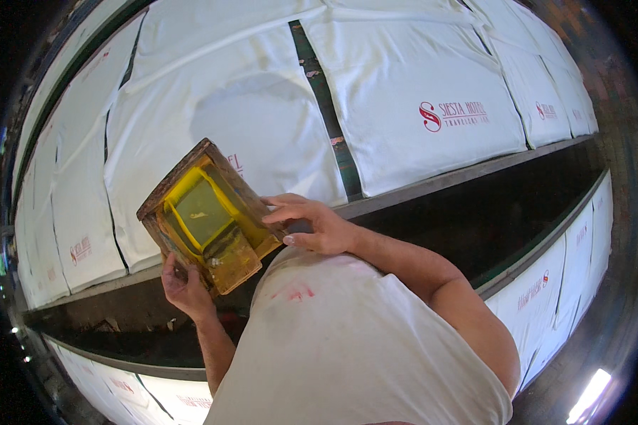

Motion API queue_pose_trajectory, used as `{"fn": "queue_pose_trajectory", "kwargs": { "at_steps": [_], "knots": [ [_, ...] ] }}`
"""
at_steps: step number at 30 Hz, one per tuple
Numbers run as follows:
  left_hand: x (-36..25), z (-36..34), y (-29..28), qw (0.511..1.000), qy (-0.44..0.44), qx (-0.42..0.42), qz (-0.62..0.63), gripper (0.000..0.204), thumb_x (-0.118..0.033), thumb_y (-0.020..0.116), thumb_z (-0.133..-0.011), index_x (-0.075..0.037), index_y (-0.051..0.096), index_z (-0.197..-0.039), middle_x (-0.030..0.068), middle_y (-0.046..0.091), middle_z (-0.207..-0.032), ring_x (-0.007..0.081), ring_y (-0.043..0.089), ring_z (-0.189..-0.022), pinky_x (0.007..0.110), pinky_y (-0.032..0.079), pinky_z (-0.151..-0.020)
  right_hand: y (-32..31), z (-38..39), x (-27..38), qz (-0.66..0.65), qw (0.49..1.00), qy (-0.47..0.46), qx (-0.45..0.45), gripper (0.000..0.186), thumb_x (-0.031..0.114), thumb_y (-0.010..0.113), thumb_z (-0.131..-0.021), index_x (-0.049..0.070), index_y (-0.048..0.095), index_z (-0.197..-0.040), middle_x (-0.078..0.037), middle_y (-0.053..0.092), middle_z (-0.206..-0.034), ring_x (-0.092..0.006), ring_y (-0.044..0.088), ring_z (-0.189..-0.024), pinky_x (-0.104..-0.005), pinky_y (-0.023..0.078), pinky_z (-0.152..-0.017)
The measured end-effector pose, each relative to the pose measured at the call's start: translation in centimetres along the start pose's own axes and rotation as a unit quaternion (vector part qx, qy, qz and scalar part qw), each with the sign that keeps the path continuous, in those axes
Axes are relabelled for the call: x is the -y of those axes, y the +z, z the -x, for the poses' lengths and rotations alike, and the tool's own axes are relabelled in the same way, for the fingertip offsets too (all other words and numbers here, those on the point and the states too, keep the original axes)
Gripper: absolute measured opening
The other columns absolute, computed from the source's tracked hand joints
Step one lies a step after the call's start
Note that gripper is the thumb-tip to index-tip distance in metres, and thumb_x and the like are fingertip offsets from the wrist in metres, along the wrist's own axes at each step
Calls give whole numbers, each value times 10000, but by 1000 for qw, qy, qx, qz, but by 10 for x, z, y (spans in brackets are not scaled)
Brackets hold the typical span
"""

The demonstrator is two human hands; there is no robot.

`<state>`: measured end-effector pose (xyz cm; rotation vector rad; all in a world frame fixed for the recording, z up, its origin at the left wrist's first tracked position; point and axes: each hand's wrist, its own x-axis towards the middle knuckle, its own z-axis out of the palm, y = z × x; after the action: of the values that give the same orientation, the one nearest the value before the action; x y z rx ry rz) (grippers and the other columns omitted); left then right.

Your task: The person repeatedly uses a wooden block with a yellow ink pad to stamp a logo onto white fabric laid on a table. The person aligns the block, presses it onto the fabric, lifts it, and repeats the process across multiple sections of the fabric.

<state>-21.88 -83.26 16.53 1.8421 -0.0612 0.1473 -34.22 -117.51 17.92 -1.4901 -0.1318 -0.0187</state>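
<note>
A small screen-printing frame (168,180) with worn brown wooden sides is tilted in front of me, over the edge of a long table. Its mesh (204,214) has a yellow border around a greenish middle. Inside its near end rests a flat yellow-brown piece (235,269), possibly a squeegee; I cannot tell. My left hand (185,289) grips the frame's lower left side, the fingers partly hidden. At the right corner, my right hand (315,225) has its fingers bent around the wood.
White cloth pieces (411,85) with red printed marks lie in rows on the far table, dark green strips between them. A dark aisle (432,212) runs along its edge (432,183). Behind me stands another table of printed white cloths (545,290).
</note>
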Motion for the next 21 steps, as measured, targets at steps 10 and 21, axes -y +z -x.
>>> {"fn": "queue_pose_trajectory", "kwargs": {
  "at_steps": [10, 21],
  "knots": [
    [15, -18, 76, 989, 17, 116, 92, 361, 214, 639, -916, 80, 700, -1246, 207, 637, -1509, 262, 637, -1363, 401, 504, -1165, -28, 42, 19, 84, 989, 68, -101, 561, 205, 791, -934, 62, 706, -1470, -260, 420, -1736, -412, 414, -1608, -531, 351, -1304],
    [-33, 14, 206, 981, 34, 158, 106, 320, 152, 705, -907, 38, 725, -1205, 255, 599, -1580, 299, 586, -1455, 429, 462, -1209, -119, 113, 16, 68, 972, 31, -222, 549, 198, 783, -960, 26, 702, -1475, -255, 438, -1718, -349, 441, -1585, -489, 349, -1298]
  ]
}}
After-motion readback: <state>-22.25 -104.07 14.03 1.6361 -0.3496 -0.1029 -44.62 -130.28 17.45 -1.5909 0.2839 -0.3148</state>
